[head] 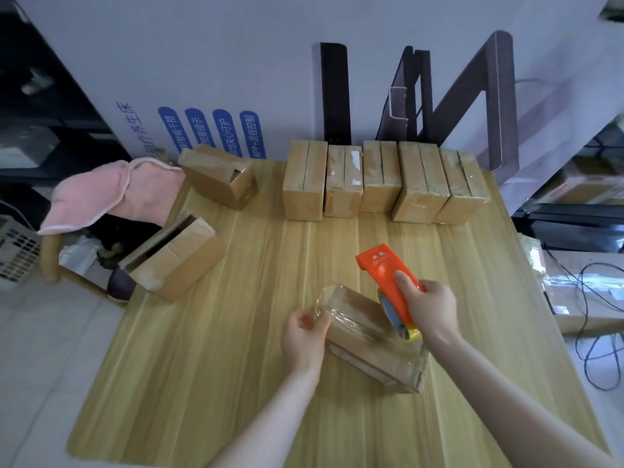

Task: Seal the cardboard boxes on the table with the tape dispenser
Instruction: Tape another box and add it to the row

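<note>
A cardboard box (pixel 368 346) lies near the front middle of the wooden table (pixel 236 366), with clear tape running along its top. My right hand (pixel 429 309) grips the orange tape dispenser (pixel 388 275) over the box's right end. The dispenser's roll (pixel 393 312) touches the box top. My left hand (pixel 305 336) holds the box's left end, its fingers pinching a loose flap of clear tape (pixel 322 298). Two open boxes (pixel 175 261) (pixel 219 179) lie on their sides at the table's left.
Several closed boxes (pixel 381 180) stand in a row along the table's far edge against a large printed carton (pixel 236 79). A pink cloth (pixel 111 194) hangs over a chair off the left edge. Cables (pixel 594 332) and more cartons lie to the right.
</note>
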